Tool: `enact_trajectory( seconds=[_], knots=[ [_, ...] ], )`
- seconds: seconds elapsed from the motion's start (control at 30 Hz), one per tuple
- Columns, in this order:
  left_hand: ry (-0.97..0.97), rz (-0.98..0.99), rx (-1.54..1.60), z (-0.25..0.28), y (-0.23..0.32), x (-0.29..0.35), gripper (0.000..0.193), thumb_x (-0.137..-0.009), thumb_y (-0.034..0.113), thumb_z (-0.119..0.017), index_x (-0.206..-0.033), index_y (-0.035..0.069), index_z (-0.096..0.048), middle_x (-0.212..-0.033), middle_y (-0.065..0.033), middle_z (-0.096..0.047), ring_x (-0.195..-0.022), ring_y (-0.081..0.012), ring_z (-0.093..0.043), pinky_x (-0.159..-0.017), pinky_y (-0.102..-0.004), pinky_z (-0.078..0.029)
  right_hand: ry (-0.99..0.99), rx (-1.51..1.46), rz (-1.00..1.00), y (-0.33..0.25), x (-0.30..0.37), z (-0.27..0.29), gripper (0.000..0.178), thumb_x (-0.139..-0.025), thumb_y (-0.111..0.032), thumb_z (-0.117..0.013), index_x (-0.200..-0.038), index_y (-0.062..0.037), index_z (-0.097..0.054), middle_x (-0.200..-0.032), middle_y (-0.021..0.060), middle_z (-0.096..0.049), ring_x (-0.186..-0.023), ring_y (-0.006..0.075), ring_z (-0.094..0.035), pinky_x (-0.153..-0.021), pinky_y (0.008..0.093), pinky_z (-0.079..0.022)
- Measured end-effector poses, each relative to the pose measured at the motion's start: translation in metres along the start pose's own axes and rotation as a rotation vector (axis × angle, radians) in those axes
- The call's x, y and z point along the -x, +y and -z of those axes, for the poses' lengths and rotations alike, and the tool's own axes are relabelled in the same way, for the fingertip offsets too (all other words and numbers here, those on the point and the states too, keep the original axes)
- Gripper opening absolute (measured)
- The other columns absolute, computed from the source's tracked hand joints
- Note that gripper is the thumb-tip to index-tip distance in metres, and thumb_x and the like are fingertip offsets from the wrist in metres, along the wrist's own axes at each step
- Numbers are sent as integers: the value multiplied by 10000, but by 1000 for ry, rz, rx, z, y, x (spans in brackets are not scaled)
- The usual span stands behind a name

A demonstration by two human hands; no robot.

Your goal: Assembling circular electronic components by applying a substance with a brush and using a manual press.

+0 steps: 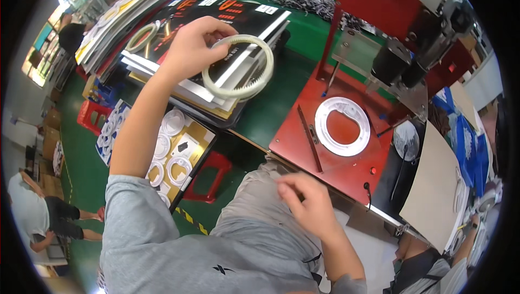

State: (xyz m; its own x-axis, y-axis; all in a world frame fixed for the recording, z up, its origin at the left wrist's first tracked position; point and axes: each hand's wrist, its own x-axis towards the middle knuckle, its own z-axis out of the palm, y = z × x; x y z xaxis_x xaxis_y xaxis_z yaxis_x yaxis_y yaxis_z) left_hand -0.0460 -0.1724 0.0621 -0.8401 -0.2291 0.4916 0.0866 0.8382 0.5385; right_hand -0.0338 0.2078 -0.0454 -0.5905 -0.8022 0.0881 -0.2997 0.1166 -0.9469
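Observation:
My left hand (pixel 196 49) is raised over a stack of flat boxes, its thumb and fingers closed on the rim of a pale cream plastic ring (pixel 264 72). Small teeth line part of the ring's inner edge. My right hand (pixel 310 201) hovers above my lap, fingers loosely curled, thumb and index finger apart, and nothing visible between them. Beyond it, a white ring-shaped plastic part (pixel 326 138) lies flat on the red base (pixel 292 147) of a bench press machine.
The press head (pixel 392 61) overhangs the red base. Black printed boxes (pixel 179 20) are stacked at the left, with another ring (pixel 142 37) on top. A tray (pixel 189 147) of round white parts and a red stool (pixel 211 177) stand lower left. A cardboard sheet (pixel 433 175) is at the right.

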Motion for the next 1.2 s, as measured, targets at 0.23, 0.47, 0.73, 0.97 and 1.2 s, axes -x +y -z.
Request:
enact_trajectory(
  seconds=[0.23, 0.47, 0.73, 0.97, 1.2],
  knots=[
    [152, -421, -100, -34, 104, 62, 265, -757, -28, -797, -1015, 29, -767, -1008, -121, -715, -934, -289, -713, -813, -363, -578, -21, -795, 79, -11, -22, -5, 849, -990, -182, -755, -1641, 9, -245, -1544, 178, -485, -1404, 301, -533, -1212, 455, -383],
    [74, -264, 214, -85, 99, 118, 378, -767, -67, -810, -1116, -10, -675, -1096, -146, -704, -991, -266, -705, -844, -344, -571, 251, -736, 2, -17, 2, 6, 231, -1117, -190, -584, -1215, 19, -596, -894, 77, -666, -767, 166, -674, -702, 290, -554],
    [-401, -91, 727, -128, 119, 152, 449, -933, 97, -790, -1362, 25, -681, -1242, -109, -711, -1071, -212, -697, -899, -323, -551, 318, -733, 62, 0, 56, 64, 613, -1102, -559, -517, -926, 16, -636, -774, 79, -672, -511, 60, -457, -464, 228, -341],
    [-418, -152, 876, -149, 149, 142, 413, -854, 183, -836, -1215, -1, -755, -1200, -131, -766, -1055, -291, -719, -953, -374, -559, 363, -899, 212, 1, 78, 82, 477, -1114, -421, -529, -778, -88, -593, -568, -19, -523, -447, 84, -439, -414, 255, -338],
    [-464, -466, 527, -153, 172, 111, 405, -825, 160, -818, -1201, 16, -779, -1109, -104, -788, -933, -257, -719, -847, -354, -564, 211, -227, 5, -24, 86, 104, 262, -931, -239, -720, -837, 4, -692, -722, 103, -679, -624, 190, -621, -560, 315, -450]
  ],
)
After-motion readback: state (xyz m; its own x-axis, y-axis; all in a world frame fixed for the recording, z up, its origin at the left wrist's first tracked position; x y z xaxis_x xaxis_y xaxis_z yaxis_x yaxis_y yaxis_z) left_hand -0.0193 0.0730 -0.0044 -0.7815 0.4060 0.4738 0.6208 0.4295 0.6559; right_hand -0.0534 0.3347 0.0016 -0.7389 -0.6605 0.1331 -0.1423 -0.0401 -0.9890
